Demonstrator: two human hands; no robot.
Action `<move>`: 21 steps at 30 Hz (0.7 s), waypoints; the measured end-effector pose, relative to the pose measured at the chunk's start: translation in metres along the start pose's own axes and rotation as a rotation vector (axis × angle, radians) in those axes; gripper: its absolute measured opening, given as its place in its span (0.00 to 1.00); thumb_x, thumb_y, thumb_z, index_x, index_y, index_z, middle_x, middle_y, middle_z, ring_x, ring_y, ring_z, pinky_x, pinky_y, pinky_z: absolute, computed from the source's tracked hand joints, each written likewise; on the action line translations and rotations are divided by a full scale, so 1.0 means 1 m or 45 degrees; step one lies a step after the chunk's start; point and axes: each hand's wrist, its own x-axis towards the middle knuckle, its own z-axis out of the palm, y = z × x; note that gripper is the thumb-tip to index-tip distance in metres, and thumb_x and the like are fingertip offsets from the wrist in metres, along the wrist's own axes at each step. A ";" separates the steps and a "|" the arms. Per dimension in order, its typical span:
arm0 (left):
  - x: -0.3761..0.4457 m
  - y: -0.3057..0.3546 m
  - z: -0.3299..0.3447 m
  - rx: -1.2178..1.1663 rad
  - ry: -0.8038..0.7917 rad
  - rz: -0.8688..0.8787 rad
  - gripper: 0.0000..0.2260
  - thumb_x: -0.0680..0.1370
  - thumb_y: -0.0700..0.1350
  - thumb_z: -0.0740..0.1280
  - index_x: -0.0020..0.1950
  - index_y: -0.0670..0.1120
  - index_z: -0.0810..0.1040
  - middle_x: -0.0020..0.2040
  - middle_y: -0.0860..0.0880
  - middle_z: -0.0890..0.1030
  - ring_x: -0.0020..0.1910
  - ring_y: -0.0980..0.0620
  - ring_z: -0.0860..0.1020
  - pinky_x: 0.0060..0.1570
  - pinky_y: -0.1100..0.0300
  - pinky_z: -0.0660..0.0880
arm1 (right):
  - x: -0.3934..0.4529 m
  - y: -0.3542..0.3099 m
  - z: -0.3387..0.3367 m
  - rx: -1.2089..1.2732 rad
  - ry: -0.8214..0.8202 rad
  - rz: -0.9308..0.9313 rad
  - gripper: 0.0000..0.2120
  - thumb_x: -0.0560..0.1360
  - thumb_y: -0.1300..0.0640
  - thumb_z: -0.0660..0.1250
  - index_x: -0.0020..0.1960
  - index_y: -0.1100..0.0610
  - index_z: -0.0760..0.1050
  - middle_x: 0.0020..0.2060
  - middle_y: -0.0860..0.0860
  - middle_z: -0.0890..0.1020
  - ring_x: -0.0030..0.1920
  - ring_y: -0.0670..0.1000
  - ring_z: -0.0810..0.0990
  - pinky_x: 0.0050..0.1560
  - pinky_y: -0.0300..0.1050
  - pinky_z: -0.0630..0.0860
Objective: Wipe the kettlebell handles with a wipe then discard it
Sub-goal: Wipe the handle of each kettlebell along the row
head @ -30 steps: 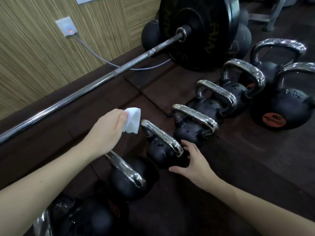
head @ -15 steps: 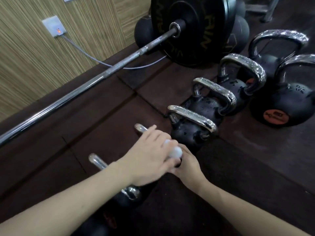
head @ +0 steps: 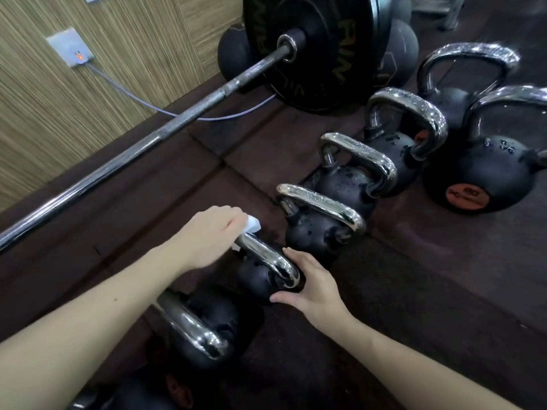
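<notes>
Head view: left hand (head: 211, 235) curled round white wipe (head: 252, 224), pressing it on far end of chrome handle (head: 270, 260). Right hand (head: 313, 284) spread flat against kettlebell (head: 257, 279), steadying it. Wipe likely soft, light; iron heavy; wet chrome probably slippery, best clasped mid-bar.

My left hand (head: 211, 236) and right hand (head: 313, 287) are bare, forearms too (no sleeves, gloves, watch or rings).
</notes>
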 end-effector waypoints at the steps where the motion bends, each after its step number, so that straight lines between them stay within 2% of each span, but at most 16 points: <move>1: -0.001 0.001 -0.001 0.033 0.010 0.033 0.18 0.84 0.54 0.48 0.60 0.61 0.78 0.50 0.55 0.80 0.55 0.49 0.76 0.60 0.46 0.74 | 0.000 0.001 0.000 0.004 0.007 -0.005 0.45 0.62 0.45 0.85 0.75 0.51 0.72 0.70 0.38 0.74 0.72 0.35 0.70 0.75 0.34 0.65; 3: -0.007 0.011 0.006 0.154 0.040 0.161 0.18 0.84 0.52 0.49 0.56 0.57 0.78 0.49 0.54 0.79 0.53 0.48 0.75 0.60 0.47 0.73 | 0.001 0.002 0.001 -0.022 0.022 -0.009 0.46 0.61 0.44 0.85 0.75 0.50 0.72 0.69 0.37 0.74 0.71 0.33 0.70 0.74 0.34 0.65; 4: -0.013 0.019 0.011 0.285 0.067 0.293 0.15 0.85 0.51 0.50 0.55 0.56 0.77 0.50 0.56 0.78 0.54 0.48 0.75 0.64 0.47 0.71 | 0.001 0.001 0.001 -0.042 0.034 -0.007 0.46 0.60 0.44 0.85 0.75 0.49 0.72 0.69 0.36 0.74 0.70 0.31 0.70 0.74 0.33 0.65; 5: -0.020 0.030 0.014 0.319 0.088 0.374 0.13 0.86 0.50 0.51 0.56 0.57 0.75 0.52 0.57 0.77 0.56 0.50 0.75 0.69 0.48 0.67 | 0.002 0.000 0.001 -0.059 0.042 0.000 0.46 0.60 0.44 0.85 0.74 0.48 0.73 0.69 0.35 0.74 0.69 0.30 0.70 0.73 0.32 0.65; 7: -0.029 0.040 0.027 0.320 0.146 0.486 0.13 0.87 0.53 0.53 0.64 0.54 0.74 0.59 0.54 0.77 0.62 0.49 0.75 0.76 0.48 0.61 | 0.002 -0.001 0.002 -0.064 0.037 0.009 0.44 0.60 0.43 0.85 0.73 0.46 0.74 0.68 0.34 0.75 0.68 0.32 0.71 0.72 0.34 0.67; 9: -0.033 0.042 0.033 0.412 0.132 0.538 0.19 0.87 0.55 0.53 0.71 0.48 0.73 0.63 0.50 0.77 0.64 0.47 0.76 0.76 0.47 0.64 | 0.002 0.000 0.002 -0.070 0.035 0.007 0.43 0.60 0.43 0.85 0.72 0.45 0.74 0.67 0.35 0.76 0.68 0.34 0.73 0.71 0.35 0.69; 12: -0.025 0.033 0.029 0.449 0.124 0.609 0.20 0.86 0.58 0.53 0.70 0.49 0.73 0.61 0.51 0.77 0.62 0.48 0.76 0.74 0.48 0.66 | 0.003 -0.001 0.002 -0.085 0.034 0.014 0.43 0.60 0.44 0.85 0.73 0.45 0.74 0.67 0.34 0.75 0.68 0.34 0.73 0.71 0.35 0.69; 15: -0.014 0.023 0.018 0.344 0.085 0.493 0.19 0.86 0.61 0.49 0.61 0.55 0.75 0.52 0.56 0.75 0.53 0.51 0.75 0.66 0.51 0.68 | 0.005 -0.001 0.002 -0.062 0.032 0.016 0.46 0.59 0.44 0.86 0.74 0.46 0.73 0.68 0.34 0.74 0.69 0.33 0.71 0.73 0.34 0.66; 17: -0.008 0.015 0.012 0.228 0.075 0.376 0.14 0.87 0.56 0.50 0.52 0.59 0.73 0.44 0.58 0.73 0.47 0.53 0.72 0.57 0.54 0.70 | 0.004 0.000 0.002 -0.041 0.027 0.002 0.46 0.60 0.44 0.85 0.75 0.47 0.72 0.69 0.34 0.74 0.70 0.33 0.71 0.74 0.32 0.65; 18: -0.005 0.012 0.008 0.152 0.074 0.309 0.13 0.88 0.52 0.52 0.48 0.58 0.72 0.41 0.57 0.72 0.45 0.53 0.71 0.53 0.54 0.70 | 0.003 0.001 0.001 -0.031 0.022 -0.002 0.46 0.61 0.44 0.85 0.75 0.47 0.72 0.69 0.34 0.74 0.70 0.32 0.70 0.74 0.31 0.64; 19: -0.002 0.008 0.007 0.009 0.060 0.209 0.13 0.88 0.48 0.54 0.45 0.55 0.70 0.39 0.56 0.71 0.43 0.53 0.71 0.50 0.55 0.71 | 0.002 0.001 0.001 -0.017 0.020 -0.008 0.46 0.61 0.45 0.85 0.75 0.48 0.72 0.69 0.35 0.74 0.70 0.32 0.70 0.74 0.31 0.64; 21: 0.001 0.001 0.007 -0.623 -0.054 -0.134 0.13 0.86 0.46 0.55 0.41 0.49 0.66 0.36 0.54 0.71 0.38 0.52 0.70 0.42 0.54 0.71 | 0.000 0.001 0.001 0.014 0.027 -0.016 0.45 0.61 0.47 0.86 0.75 0.50 0.72 0.69 0.36 0.74 0.71 0.34 0.70 0.74 0.33 0.65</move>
